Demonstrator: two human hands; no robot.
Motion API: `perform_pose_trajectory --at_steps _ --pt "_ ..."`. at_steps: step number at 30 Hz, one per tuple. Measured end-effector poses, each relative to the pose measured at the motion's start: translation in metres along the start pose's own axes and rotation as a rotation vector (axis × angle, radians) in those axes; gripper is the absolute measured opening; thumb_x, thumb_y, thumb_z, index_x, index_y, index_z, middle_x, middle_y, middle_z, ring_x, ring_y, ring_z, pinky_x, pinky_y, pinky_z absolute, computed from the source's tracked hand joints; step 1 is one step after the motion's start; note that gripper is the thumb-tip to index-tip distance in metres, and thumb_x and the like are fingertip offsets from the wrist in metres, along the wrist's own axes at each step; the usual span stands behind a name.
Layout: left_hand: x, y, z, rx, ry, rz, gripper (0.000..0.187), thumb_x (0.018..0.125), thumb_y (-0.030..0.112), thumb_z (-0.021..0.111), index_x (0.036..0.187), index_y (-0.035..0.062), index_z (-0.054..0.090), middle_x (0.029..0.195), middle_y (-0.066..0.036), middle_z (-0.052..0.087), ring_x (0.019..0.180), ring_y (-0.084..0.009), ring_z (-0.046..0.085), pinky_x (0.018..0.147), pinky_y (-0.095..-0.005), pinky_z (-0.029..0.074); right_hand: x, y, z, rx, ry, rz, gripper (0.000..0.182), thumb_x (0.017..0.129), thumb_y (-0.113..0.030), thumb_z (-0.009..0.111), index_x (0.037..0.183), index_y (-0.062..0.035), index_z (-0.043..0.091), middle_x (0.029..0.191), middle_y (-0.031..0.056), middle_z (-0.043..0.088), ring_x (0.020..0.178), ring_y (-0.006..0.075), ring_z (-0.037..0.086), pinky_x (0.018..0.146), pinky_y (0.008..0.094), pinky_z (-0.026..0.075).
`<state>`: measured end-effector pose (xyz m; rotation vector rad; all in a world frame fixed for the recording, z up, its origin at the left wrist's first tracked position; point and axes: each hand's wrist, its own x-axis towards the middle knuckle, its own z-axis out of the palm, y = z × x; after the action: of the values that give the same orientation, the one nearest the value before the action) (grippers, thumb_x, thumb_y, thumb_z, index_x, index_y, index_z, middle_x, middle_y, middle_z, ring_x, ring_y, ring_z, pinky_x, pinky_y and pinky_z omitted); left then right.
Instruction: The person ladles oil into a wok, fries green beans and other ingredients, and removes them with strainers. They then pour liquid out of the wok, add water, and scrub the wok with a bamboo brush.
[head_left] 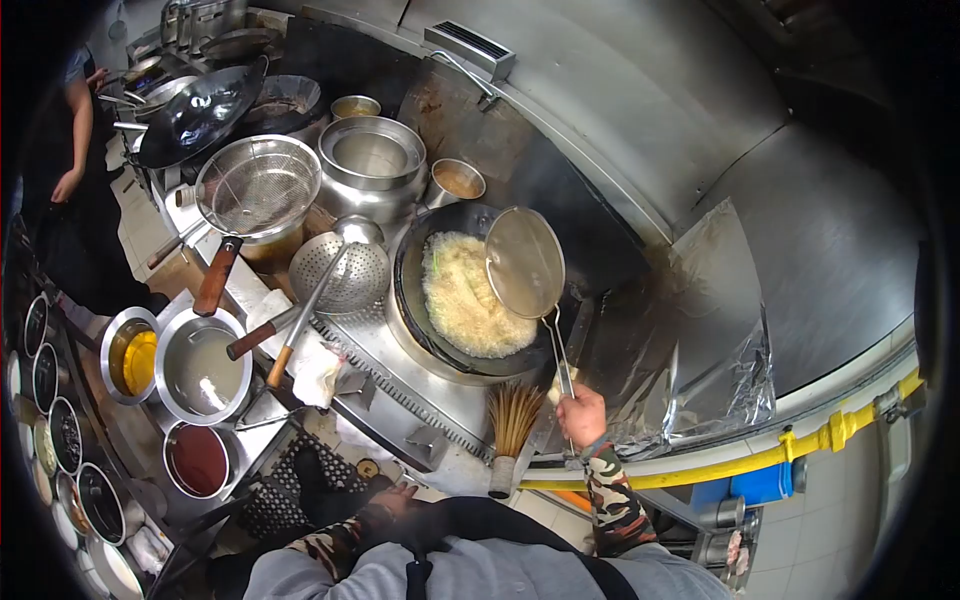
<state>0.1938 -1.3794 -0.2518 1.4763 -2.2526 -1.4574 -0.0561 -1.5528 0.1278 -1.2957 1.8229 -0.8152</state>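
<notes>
Right hand: my right hand (pixel 581 414) is closed round the thin wire handle of the mesh skimmer (pixel 525 262), gripping at the handle's near end, at about 5 o'clock from the wok.
Left hand: my left hand (pixel 392 503) sits low against my body at the bottom of the view, by the dark apron; whether its fingers are open or closed I cannot tell.
Skimmer: round fine-mesh head held over the right part of the wok, tilted, above the food; whether it touches the food I cannot tell.
Wok: dark wok (pixel 470 292) on the burner, middle of the view, holding a pale yellow mass of rice or noodles (pixel 462 300).
Bamboo brush: bamboo brush (pixel 510 432) standing just left of my right hand, at the front edge of the worktop (pixel 400 370).
At 9 o'clock of the wok: perforated ladle (pixel 340 272) with wooden handle, lying across the worktop.
At 10 o'clock: large wire strainer (pixel 258 186); steel pot (pixel 372 160) beside it.
At 8 o'clock: bowls of sauce and oil (pixel 200 375).
Far left: another person (pixel 70 160) standing.
</notes>
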Motion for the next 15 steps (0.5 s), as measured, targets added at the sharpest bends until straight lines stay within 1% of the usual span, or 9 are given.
perform_pose_trajectory --at_steps 3,5,6,9,10,11,13,14,15 --pt "-0.001 0.02 -0.016 -0.04 0.024 -0.011 0.071 0.083 0.05 0.051 0.139 0.0098 0.034 0.141 -0.021 0.035 0.13 -0.036 0.035 0.107 -0.0414 0.03 -0.007 -0.017 -0.025 0.091 0.013 0.039 0.011 0.085 -0.005 0.048 0.088 -0.0016 0.058 0.058 0.0034 0.053 0.039 0.0095 0.044 0.032 0.0253 0.033" --pt "0.006 0.021 -0.024 0.169 -0.044 0.034 0.074 0.083 0.054 0.049 0.138 0.0074 0.035 0.142 -0.02 0.034 0.131 -0.0351 0.034 0.107 -0.0425 0.03 -0.02 -0.035 -0.036 0.055 0.002 0.069 0.011 0.085 -0.005 0.048 0.089 -0.0014 0.058 0.06 0.0042 0.054 0.04 0.0095 0.043 0.032 0.0257 0.033" --pt "0.003 0.025 -0.034 0.246 0.022 0.195 0.071 0.085 0.054 0.046 0.13 0.0 0.043 0.136 -0.02 0.041 0.127 -0.0353 0.038 0.102 -0.0447 0.035 -0.019 -0.031 -0.04 0.151 0.032 0.094 0.01 0.085 -0.005 0.048 0.088 -0.0014 0.056 0.061 0.0057 0.054 0.04 0.0103 0.043 0.032 0.0258 0.033" --pt "0.005 0.024 -0.023 0.249 0.047 0.209 0.068 0.086 0.052 0.045 0.126 -0.0025 0.046 0.137 -0.02 0.039 0.125 -0.036 0.04 0.102 -0.0439 0.035 -0.02 -0.029 -0.059 0.325 -0.003 0.181 0.006 0.084 -0.005 0.048 0.082 -0.0008 0.052 0.063 0.0076 0.053 0.041 0.0113 0.042 0.033 0.0268 0.033" --pt "0.002 0.026 -0.022 0.278 0.104 0.213 0.06 0.087 0.052 0.043 0.127 0.0069 0.05 0.138 -0.018 0.039 0.123 -0.0361 0.041 0.102 -0.0457 0.033 -0.021 -0.03 -0.062 0.351 0.012 0.158 0.003 0.082 -0.004 0.049 0.082 -0.001 0.051 0.064 0.0086 0.053 0.04 0.0122 0.041 0.033 0.0282 0.033" --pt "0.0 0.029 -0.021 0.269 0.097 0.21 0.06 0.087 0.052 0.043 0.127 0.0069 0.05 0.138 -0.018 0.039 0.123 -0.0361 0.041 0.102 -0.0457 0.033 -0.023 -0.03 -0.064 0.345 0.01 0.169 0.003 0.082 -0.004 0.049 0.082 -0.001 0.051 0.064 0.0086 0.053 0.04 0.0122 0.041 0.033 0.0282 0.033" --pt "0.005 0.037 -0.039 0.326 -0.298 0.017 0.074 0.085 0.061 0.039 0.138 0.0102 0.036 0.151 -0.009 0.02 0.137 -0.0366 0.022 0.11 -0.0503 0.017 -0.021 -0.031 -0.066 0.307 0.046 0.142 0.006 0.084 -0.003 0.048 0.085 0.0012 0.053 0.064 0.0093 0.054 0.04 0.0121 0.042 0.032 0.0272 0.034" --pt "0.004 0.035 -0.043 0.363 -0.292 0.035 0.071 0.085 0.061 0.038 0.137 0.0122 0.039 0.151 -0.006 0.02 0.134 -0.0377 0.025 0.108 -0.0526 0.018 -0.021 -0.032 -0.065 0.262 0.05 0.134 0.007 0.084 -0.004 0.048 0.084 0.0008 0.052 0.065 0.0102 0.054 0.04 0.0125 0.042 0.031 0.0274 0.034" --pt "0.013 0.032 -0.036 0.385 -0.276 0.034 0.07 0.084 0.061 0.041 0.133 0.0103 0.043 0.147 -0.005 0.026 0.129 -0.0375 0.032 0.106 -0.0531 0.02 -0.021 -0.03 -0.064 0.264 0.046 0.145 0.007 0.084 -0.004 0.048 0.084 0.0008 0.052 0.065 0.0102 0.054 0.04 0.0125 0.042 0.031 0.0274 0.034"
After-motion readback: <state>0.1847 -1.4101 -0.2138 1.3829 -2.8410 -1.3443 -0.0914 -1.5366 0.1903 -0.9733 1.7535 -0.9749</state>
